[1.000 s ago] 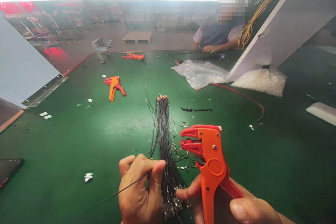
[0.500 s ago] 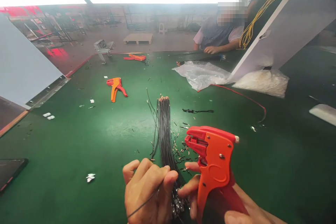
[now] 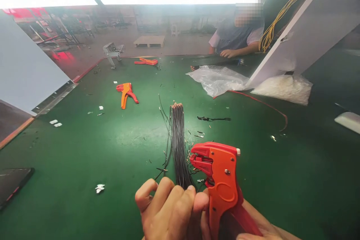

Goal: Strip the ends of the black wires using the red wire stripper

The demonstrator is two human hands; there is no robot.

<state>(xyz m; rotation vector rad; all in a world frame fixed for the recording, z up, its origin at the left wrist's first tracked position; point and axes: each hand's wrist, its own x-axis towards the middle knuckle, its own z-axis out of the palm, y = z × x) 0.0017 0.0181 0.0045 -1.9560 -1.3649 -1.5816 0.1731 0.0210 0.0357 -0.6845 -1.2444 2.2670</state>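
My right hand (image 3: 251, 228) is wrapped around the handles of an orange and red wire stripper (image 3: 223, 180), its jaws pointing left and parted. My left hand (image 3: 171, 210) is closed in a pinch close to the stripper's handle, over the lower part of a bundle of black wires (image 3: 177, 138). The single black wire it pinches is mostly hidden by the fingers now. Bare copper ends show at the far end of the bundle; its near end is covered by my hands. A few loose black wires lie along the bundle's left side.
Short wire scraps (image 3: 199, 135) lie right of the bundle. Two more wire strippers (image 3: 126, 93) rest farther back, one near the far edge. A plastic bag (image 3: 216, 78) and a slanted white panel (image 3: 295, 33) stand back right. Across the table sits a person (image 3: 236, 39).
My left hand has moved right and slightly down, toward the stripper. The stripper has shifted left and a little lower, so the two hands are closer together. The view has shifted slightly.
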